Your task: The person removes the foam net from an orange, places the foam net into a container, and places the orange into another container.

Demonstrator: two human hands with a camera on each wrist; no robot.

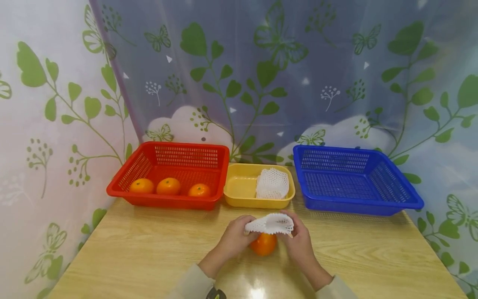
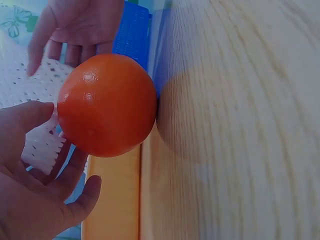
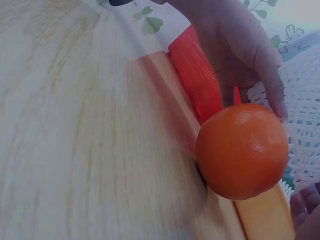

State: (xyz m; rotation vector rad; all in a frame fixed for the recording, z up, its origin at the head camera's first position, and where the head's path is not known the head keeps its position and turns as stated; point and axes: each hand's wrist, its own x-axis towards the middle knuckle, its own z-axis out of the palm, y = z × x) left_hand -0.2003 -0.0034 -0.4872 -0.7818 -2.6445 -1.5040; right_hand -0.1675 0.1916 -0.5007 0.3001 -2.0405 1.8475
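Above an orange (image 1: 263, 244) on the wooden table, both hands hold a white foam fruit net (image 1: 270, 224), its mouth spread wide. My left hand (image 1: 236, 236) grips the net's left side between thumb and fingers. At the opposite side, my right hand (image 1: 300, 243) grips its edge. In the left wrist view the orange (image 2: 107, 105) rests on the table between the hands, with the net (image 2: 42, 155) behind it. The right wrist view shows the net (image 3: 305, 115) beside the orange (image 3: 242, 151); only a few right fingertips appear there.
A red basket (image 1: 168, 202) with 3 oranges stands at the back left. Beside it, a yellow tray (image 1: 239, 202) holds more white foam nets (image 1: 272, 184). A blue basket (image 1: 358, 205) stands at the back right. Behind them hangs a patterned curtain (image 1: 239, 83).
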